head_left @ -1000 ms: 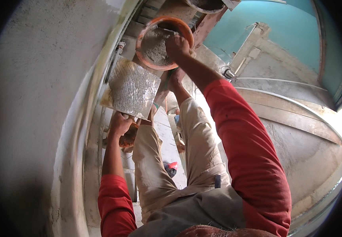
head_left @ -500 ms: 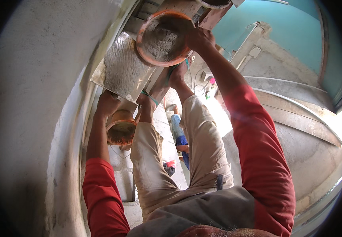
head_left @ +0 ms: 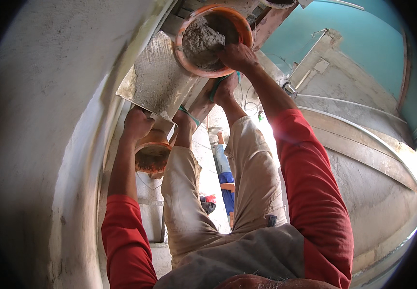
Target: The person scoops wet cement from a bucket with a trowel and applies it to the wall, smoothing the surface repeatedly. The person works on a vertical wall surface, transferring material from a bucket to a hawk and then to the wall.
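Observation:
My left hand (head_left: 138, 124) is closed around the underside of a square plasterer's hawk (head_left: 158, 77), whose pale top is smeared with wet mortar. The hawk's upper right edge meets an orange bowl (head_left: 182, 55). Inside that bowl, grey mortar (head_left: 202, 42) is heaped toward the left. My right hand (head_left: 238, 58) reaches over the bowl's lower right rim, its curled fingers at the mortar; what they grip, if anything, is hidden.
My sandalled feet (head_left: 225, 89) stand on a narrow plank (head_left: 200, 103). A second orange bowl (head_left: 151, 156) sits below the hawk. A person in blue shorts (head_left: 227, 179) is far below, between my legs. A plastered wall (head_left: 40, 144) rises on my left.
My right hand has moved from the bowl's right rim inward to the mortar. The mortar now shows as a higher heap. My left hand still holds the hawk.

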Action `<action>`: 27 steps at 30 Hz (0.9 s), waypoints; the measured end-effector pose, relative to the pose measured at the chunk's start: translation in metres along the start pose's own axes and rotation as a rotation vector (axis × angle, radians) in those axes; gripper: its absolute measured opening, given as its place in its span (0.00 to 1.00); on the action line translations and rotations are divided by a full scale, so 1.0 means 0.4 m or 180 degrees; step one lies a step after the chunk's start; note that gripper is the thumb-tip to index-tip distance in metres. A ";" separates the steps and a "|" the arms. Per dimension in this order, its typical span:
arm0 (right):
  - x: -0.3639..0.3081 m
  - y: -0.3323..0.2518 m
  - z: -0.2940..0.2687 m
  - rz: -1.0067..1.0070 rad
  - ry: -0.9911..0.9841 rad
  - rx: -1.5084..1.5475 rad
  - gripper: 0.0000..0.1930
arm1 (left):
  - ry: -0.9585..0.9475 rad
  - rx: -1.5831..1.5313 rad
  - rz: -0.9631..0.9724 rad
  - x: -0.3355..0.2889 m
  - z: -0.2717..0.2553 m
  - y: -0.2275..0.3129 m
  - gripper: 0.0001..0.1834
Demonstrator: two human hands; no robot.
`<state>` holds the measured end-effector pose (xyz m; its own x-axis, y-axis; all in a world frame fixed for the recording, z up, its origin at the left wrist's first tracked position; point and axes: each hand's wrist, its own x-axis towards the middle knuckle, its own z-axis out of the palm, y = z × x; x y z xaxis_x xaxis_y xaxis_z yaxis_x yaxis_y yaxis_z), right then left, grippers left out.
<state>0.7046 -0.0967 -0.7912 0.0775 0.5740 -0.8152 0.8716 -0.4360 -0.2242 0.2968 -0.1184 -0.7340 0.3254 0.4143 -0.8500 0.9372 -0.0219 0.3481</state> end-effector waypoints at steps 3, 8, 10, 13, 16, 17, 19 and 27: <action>-0.023 0.042 0.016 -0.0288 0.0213 0.0262 0.23 | -0.0152 -0.0065 -0.0359 -0.010 -0.021 0.026 0.26; -0.028 0.087 0.029 -0.0901 0.0390 0.0611 0.18 | 0.0181 -0.0829 -0.0681 -0.091 -0.019 0.077 0.29; -0.032 0.095 0.026 -0.1109 0.0433 0.0681 0.17 | 0.0337 -0.1011 -0.0674 -0.142 -0.005 0.077 0.29; -0.054 0.101 0.017 -0.1525 0.0512 0.0722 0.15 | 0.0345 -0.1229 -0.0542 -0.203 0.005 0.070 0.29; -0.099 0.099 -0.009 -0.1233 0.0562 0.0775 0.13 | 0.0367 -0.1626 -0.0480 -0.237 0.004 0.084 0.28; -0.120 0.097 -0.025 -0.1384 0.0651 0.0800 0.12 | 0.0443 -0.1887 -0.0386 -0.245 0.000 0.098 0.27; -0.174 0.081 -0.059 -0.1547 0.0805 0.0775 0.11 | 0.0434 -0.2192 -0.0234 -0.251 -0.017 0.124 0.24; -0.458 -0.039 -0.142 -0.1021 0.1471 0.0959 0.10 | -0.0243 -0.1699 -0.0061 -0.130 -0.027 0.245 0.14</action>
<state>0.7043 -0.1559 -0.6080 0.0948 0.9189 -0.3829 0.7170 -0.3299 -0.6141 0.3702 -0.1325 -0.6514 0.3356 0.3423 -0.8776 0.7554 0.4589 0.4678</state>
